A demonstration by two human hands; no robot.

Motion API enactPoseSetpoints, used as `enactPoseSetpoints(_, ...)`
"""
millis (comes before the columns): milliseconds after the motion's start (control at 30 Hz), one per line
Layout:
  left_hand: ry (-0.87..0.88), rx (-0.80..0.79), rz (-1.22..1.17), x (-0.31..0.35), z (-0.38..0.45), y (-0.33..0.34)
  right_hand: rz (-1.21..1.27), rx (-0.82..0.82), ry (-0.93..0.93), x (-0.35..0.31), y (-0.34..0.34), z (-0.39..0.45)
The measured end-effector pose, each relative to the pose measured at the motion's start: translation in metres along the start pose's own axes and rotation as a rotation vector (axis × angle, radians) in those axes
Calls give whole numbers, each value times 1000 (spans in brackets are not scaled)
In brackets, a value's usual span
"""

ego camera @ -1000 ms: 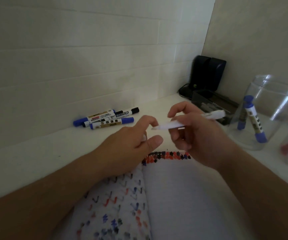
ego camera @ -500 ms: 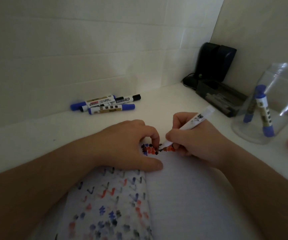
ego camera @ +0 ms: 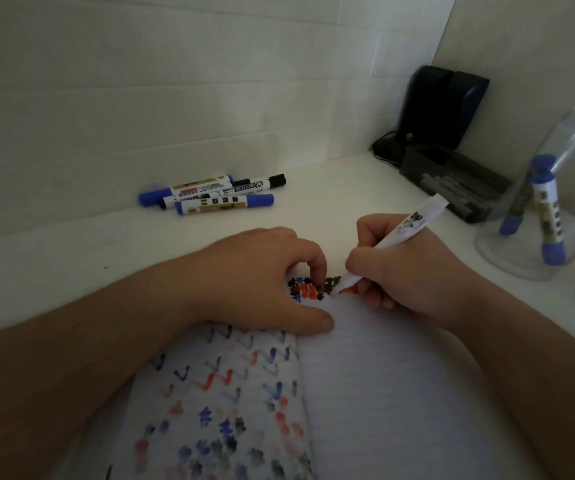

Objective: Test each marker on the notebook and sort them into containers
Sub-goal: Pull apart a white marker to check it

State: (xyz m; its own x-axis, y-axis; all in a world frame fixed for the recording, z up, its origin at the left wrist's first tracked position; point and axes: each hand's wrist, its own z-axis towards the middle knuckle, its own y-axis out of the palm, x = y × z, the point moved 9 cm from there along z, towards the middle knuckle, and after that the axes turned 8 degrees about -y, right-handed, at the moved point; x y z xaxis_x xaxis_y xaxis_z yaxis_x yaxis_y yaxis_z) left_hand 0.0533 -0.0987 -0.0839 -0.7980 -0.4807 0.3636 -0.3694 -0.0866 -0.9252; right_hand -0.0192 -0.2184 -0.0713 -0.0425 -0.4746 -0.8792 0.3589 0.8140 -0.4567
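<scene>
The likeliest slip, as I judge it, is a smear: the left hand [ego camera: 261, 282] rests on the notebook [ego camera: 383, 393] with its curled fingers [ego camera: 317, 268] just beside the fresh red and black marks, so a drag would blur them; it may be pinching a dark cap, too small to tell. The right hand [ego camera: 407, 271] grips the white marker [ego camera: 400, 237] in a writing hold, tip on the page just past its fingertips. Three untested markers [ego camera: 209, 195] lie well beyond the fingers on the tabletop [ego camera: 71, 258]; the clear jar [ego camera: 556, 202] stands right.
</scene>
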Motion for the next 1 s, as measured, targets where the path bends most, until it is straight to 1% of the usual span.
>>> enactPoseSetpoints(233, -8, -8, 10, 0, 0, 1, -8, 0, -6, -1, 1, 0)
enactPoseSetpoints(433, -13, -18, 11, 1, -1, 1, 60, 30, -6, 2, -1, 1)
enactPoseSetpoints(600, -7, -11, 14, 1, -1, 1, 4, -5, -4, 2, 2, 0)
enactPoseSetpoints(733, -5, -7, 17, 2, -1, 0, 54, 7, -12, 2, 0, 1)
enactPoseSetpoints(900, -3, -2, 11, 2, -2, 0, 44, -32, 5, 3, 3, -1)
enactPoseSetpoints(1000, 0, 0, 0, 2, -2, 0, 119, -13, 14, 3, 1, 0)
